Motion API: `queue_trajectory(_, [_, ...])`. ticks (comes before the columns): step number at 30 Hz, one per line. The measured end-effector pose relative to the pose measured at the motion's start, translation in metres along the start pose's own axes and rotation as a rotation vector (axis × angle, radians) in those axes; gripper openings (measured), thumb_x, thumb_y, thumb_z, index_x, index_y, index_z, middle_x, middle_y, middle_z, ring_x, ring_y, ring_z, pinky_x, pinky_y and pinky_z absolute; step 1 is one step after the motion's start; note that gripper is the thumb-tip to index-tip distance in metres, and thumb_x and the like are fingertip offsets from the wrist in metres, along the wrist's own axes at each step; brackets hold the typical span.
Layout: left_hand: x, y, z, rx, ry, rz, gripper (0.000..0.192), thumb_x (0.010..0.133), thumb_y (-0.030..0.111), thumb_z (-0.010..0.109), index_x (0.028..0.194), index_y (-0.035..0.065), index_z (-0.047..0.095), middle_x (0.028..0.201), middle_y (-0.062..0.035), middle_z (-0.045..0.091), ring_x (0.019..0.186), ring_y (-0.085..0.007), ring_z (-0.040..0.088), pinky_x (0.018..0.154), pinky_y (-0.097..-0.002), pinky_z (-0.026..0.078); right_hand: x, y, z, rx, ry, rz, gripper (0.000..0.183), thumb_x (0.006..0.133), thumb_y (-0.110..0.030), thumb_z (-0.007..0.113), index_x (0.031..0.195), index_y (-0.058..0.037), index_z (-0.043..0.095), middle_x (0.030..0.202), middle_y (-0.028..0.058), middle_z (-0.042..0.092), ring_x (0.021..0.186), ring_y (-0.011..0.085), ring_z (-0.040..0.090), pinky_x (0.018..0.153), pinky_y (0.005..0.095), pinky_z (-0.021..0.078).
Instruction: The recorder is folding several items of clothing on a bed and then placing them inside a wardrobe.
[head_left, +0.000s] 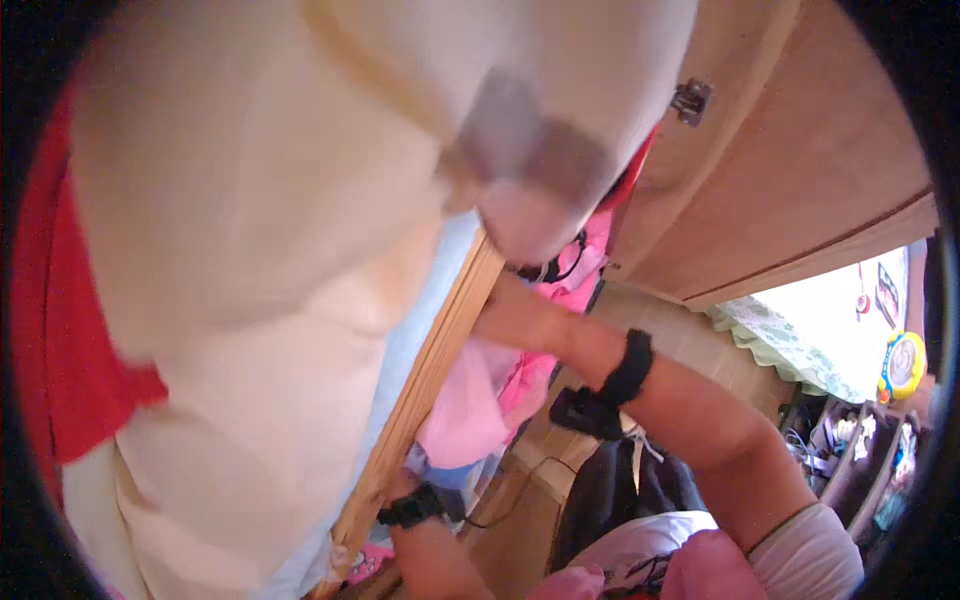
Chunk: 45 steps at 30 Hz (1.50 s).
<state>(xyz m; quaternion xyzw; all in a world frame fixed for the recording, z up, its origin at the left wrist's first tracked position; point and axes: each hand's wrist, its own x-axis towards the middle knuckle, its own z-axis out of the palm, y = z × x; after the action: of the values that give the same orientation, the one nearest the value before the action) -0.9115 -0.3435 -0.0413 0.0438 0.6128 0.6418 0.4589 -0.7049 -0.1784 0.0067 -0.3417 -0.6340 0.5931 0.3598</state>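
Note:
A large cream cloth (247, 300) with blurred grey and brown patches fills the left and upper part of the view. Beside it a wooden rail (427, 375) runs diagonally, with light blue fabric (405, 337) along its far side. My right hand (495, 319) meets the rail near its upper end, its fingers hidden. Lower down, my left hand (401, 486) is at the rail's near side, blurred and partly hidden. Both forearms wear black straps. Between my hands hangs pink cloth (465, 412). Whether either hand grips anything cannot be told.
Red fabric (82, 337) lies at the far left. A wooden cabinet or door panel (795, 165) stands upper right, near a table with a green-edged cover (810, 337). Shelves (855, 450) with small items are at right. A dark cable (517, 495) trails near my left wrist.

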Motion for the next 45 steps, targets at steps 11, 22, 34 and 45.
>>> queue_trajectory(11, [0.057, -0.013, 0.008, 0.038, -0.064, 0.048, 0.053, 0.089, 0.024, 0.058, 0.130, -0.0042, 0.041, 0.127, -0.0155, 0.048, 0.114, -0.0277, 0.048, 0.100, -0.0401, 0.035, -0.125, -0.004, 0.085, -0.299, 0.173, -0.165, 0.079, 0.083, -0.024, 0.061, 0.143, -0.0006, 0.016, 0.145, 0.0312, 0.011, 0.136, 0.0463, 0.017, 0.111, 0.0471, 0.0226])
queue_trajectory(22, [-0.054, 0.006, 0.070, 1.273, -0.085, 0.978, 0.059, 0.095, 0.034, 0.046, 0.132, -0.0104, 0.036, 0.135, -0.0281, 0.040, 0.126, -0.0387, 0.039, 0.106, -0.0417, 0.028, -0.039, 0.009, 0.056, -0.187, 0.170, -0.362, 0.052, 0.082, -0.002, 0.048, 0.133, -0.0013, 0.037, 0.136, 0.0237, 0.035, 0.126, 0.0421, 0.035, 0.105, 0.0445, 0.0333])
queue_trajectory(34, [-0.025, 0.038, 0.092, 1.590, 0.043, 0.713, 0.062, 0.092, 0.041, 0.052, 0.132, -0.0053, 0.041, 0.137, -0.0262, 0.041, 0.128, -0.0400, 0.037, 0.108, -0.0391, 0.027, -0.275, 0.073, -0.077, -0.579, -0.199, 0.167, 0.037, 0.088, -0.017, 0.049, 0.123, -0.0062, 0.052, 0.109, 0.0191, 0.061, 0.095, 0.0354, 0.060, 0.084, 0.0421, 0.0492])
queue_trajectory(45, [-0.203, -0.020, 0.013, 1.035, 0.410, 1.066, 0.062, 0.089, 0.021, 0.061, 0.137, -0.0047, 0.031, 0.140, -0.0253, 0.033, 0.128, -0.0366, 0.033, 0.106, -0.0427, 0.027, -0.353, -0.026, -0.259, -0.341, 0.733, -0.010, 0.017, 0.089, -0.001, 0.055, 0.106, -0.0015, 0.054, 0.089, 0.0025, 0.055, 0.080, 0.0114, 0.052, 0.076, 0.0252, 0.0446])
